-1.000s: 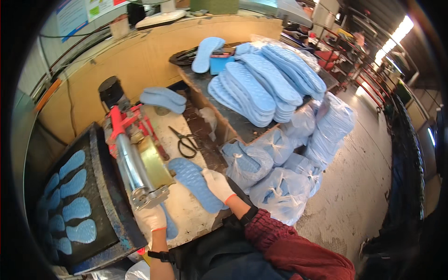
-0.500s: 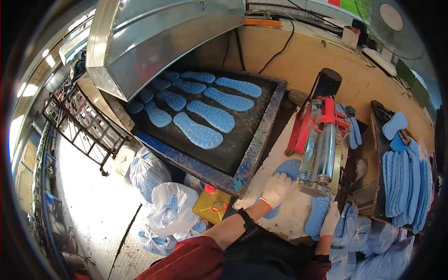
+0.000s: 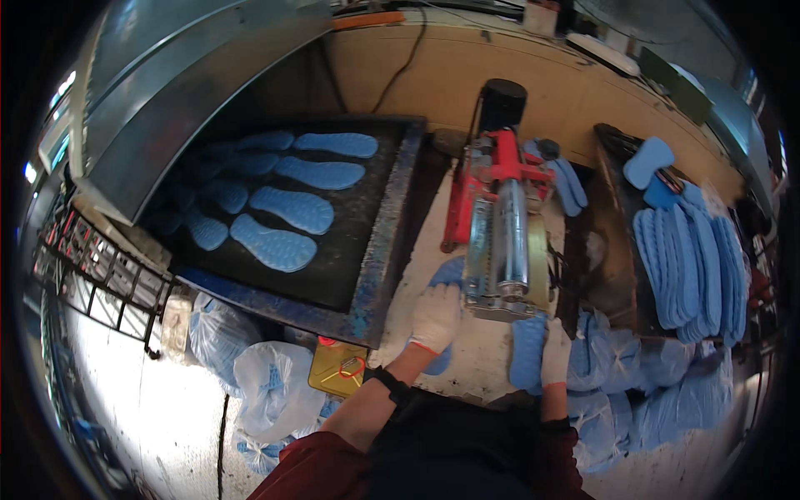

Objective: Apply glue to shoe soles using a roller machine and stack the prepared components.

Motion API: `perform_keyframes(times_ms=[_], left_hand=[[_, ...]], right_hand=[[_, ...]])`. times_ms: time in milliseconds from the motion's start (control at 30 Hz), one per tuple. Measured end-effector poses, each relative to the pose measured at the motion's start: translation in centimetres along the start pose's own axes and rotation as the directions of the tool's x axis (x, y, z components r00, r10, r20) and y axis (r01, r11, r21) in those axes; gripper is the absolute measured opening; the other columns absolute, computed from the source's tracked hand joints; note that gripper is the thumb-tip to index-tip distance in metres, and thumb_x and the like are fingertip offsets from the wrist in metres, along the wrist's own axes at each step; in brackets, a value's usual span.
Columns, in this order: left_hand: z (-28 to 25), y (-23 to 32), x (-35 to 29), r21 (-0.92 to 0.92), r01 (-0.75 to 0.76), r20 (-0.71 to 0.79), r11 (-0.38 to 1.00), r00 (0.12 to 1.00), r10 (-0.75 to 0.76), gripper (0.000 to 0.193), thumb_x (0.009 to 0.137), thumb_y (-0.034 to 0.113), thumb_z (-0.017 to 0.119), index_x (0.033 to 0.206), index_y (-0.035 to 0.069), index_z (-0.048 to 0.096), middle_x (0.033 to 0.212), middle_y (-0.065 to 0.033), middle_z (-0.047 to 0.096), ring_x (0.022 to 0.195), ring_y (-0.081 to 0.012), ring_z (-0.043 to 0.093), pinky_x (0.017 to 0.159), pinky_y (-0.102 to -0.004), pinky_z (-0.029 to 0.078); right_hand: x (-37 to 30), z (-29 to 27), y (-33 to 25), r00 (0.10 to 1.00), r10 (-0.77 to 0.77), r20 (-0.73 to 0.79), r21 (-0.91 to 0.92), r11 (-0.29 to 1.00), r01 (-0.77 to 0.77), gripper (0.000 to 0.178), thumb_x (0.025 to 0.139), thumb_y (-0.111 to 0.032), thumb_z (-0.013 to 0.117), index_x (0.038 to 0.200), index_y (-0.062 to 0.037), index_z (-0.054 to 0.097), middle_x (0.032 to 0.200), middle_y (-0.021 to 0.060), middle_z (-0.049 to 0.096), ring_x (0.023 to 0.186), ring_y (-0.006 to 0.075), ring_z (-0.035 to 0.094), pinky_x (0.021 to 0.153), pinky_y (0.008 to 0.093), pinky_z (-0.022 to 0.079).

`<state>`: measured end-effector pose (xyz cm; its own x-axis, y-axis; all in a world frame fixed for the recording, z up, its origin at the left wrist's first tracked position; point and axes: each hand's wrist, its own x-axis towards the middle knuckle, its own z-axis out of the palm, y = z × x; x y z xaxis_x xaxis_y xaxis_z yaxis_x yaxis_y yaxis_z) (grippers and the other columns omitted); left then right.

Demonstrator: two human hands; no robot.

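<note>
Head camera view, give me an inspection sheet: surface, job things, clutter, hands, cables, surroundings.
Surface: pale, worn-looking bench top.
Job's things: blue, foot-shaped textured insole at right; second blue insole, partly covered, at left; red metal machine with silver cylinder.
Clutter: translucent plastic bag and yellow can, lower left.
Hands: white-gloved left hand over the second insole; white-gloved right hand along the first one's edge.
Cables: thin dark cable against tan panel.
Surroundings: black, blue-framed bed bearing insoles; dark side table with stacked insoles.

Roller [image 3: 512, 237] glossy metal; insoles [image 3: 526, 354] matt, bumpy; bags [image 3: 279, 396] filmy plastic.
</note>
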<state>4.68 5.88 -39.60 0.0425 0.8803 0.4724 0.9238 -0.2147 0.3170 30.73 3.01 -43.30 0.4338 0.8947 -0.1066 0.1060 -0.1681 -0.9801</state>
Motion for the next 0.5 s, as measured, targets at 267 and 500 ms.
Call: perform_keyframes(times_ms=[267,500], left_hand=[[0.7,-0.3,-0.4,-0.013,0.048,0.068,0.999,0.997,-0.047,0.059,0.073,0.022,0.07,0.126,0.001,0.054,0.095,-0.0145,0.059,0.086,-0.0318,0.058,0.077,-0.0435,0.048],[1.3,-0.7,-0.4,0.017,0.017,0.13,1.0,0.991,-0.019,0.06,0.076,0.026,0.069,0.128,0.001,0.056,0.101,-0.0119,0.058,0.091,-0.0296,0.057,0.08,-0.0404,0.048]], right_hand=[[0.7,0.1,1.4,0.999,0.035,0.013,0.082,0.996,-0.036,0.049,0.101,-0.035,0.047,0.101,0.0101,0.065,0.091,0.0078,0.067,0.087,0.0152,0.058,0.08,0.0306,0.045],[0.6,-0.3,1.2,0.999,0.033,0.039,-0.04,0.999,-0.032,0.052,0.102,-0.038,0.046,0.105,0.0106,0.065,0.097,0.012,0.069,0.093,0.0177,0.06,0.086,0.0309,0.046]])
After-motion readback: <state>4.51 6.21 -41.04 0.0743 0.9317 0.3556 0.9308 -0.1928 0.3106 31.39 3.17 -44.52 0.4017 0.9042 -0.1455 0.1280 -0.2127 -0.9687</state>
